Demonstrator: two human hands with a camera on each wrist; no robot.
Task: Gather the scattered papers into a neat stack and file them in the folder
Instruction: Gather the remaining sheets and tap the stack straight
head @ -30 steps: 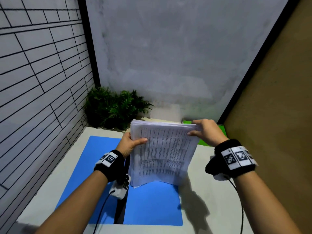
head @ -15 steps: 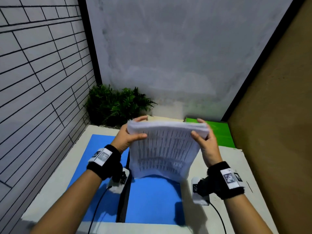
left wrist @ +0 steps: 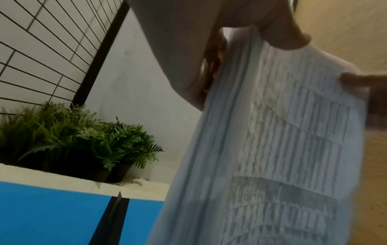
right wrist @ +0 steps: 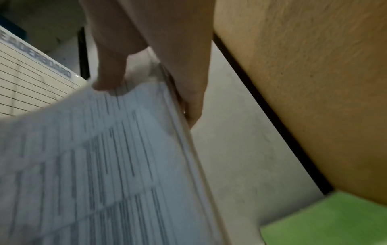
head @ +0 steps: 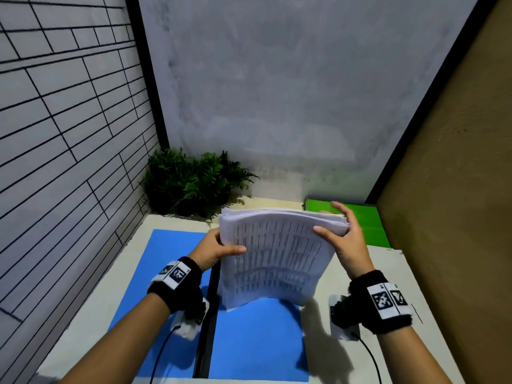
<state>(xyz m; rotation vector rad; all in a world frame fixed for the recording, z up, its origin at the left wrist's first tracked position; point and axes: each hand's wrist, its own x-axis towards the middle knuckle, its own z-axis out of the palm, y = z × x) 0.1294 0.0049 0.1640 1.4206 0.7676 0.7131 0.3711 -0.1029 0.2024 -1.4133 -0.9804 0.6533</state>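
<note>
White printed sheets make up the stack of papers (head: 277, 253), held upright above the open blue folder (head: 255, 336), its lower edge near the right-hand leaf. The left hand (head: 213, 250) pinches the left edge, thumb in front; the right hand (head: 346, 239) clamps the upper right corner. The sheets bow and fan slightly, so loosening both grips and tapping the bottom edge on the smooth folder should square them. A black spine (head: 206, 322) divides the folder.
</note>
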